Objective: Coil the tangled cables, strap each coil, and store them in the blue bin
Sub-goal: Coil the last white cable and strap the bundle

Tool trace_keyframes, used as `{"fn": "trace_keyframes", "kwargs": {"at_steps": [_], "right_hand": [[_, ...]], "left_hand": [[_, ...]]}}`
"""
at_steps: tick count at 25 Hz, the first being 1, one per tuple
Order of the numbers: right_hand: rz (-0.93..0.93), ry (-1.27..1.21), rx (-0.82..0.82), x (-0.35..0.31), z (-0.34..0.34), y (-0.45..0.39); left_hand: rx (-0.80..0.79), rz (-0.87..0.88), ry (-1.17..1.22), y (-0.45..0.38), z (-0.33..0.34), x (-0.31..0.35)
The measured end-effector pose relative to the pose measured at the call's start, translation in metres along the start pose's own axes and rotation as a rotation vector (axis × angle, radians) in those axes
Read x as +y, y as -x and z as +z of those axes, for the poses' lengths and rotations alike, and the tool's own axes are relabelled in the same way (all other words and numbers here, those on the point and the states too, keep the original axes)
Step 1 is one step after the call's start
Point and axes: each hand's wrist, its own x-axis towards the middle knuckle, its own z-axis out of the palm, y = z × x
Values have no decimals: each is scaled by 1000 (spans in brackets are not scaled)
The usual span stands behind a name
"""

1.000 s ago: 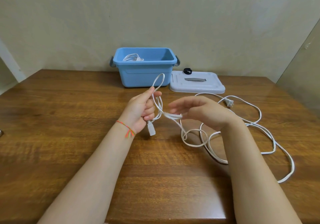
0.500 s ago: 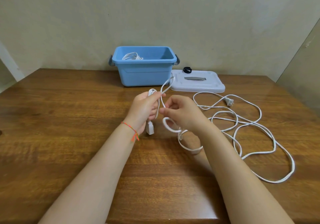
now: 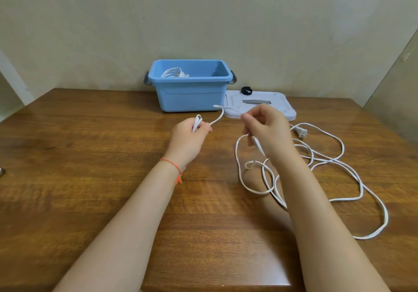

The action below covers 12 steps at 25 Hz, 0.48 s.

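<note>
My left hand (image 3: 188, 136) grips a small loop of the white cable (image 3: 316, 162), a strand running from it toward my right hand (image 3: 267, 131), which pinches the cable further along. The rest sprawls in loose tangles on the table (image 3: 79, 156) at my right, plug (image 3: 302, 132) near the lid (image 3: 280, 101). The bin (image 3: 192, 95) stands behind, a coil (image 3: 174, 73) inside it.

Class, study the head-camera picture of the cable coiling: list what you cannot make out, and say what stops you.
1. White coil in the blue bin: mostly hidden by the bin's front wall; whether it is strapped cannot be told.
2. Left hand: its palm-side grip on the white cable faces away.
3. Grey object: cut off by the left edge.
</note>
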Motion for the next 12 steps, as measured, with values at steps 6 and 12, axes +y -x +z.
{"fn": "trace_keyframes", "kwargs": {"at_steps": [6, 12], "right_hand": [[186, 469, 364, 30, -33, -21], [256, 393, -94, 29, -29, -17]], "left_hand": [[-153, 26, 84, 1, -10, 6], [-545, -334, 683, 0, -16, 6]]}}
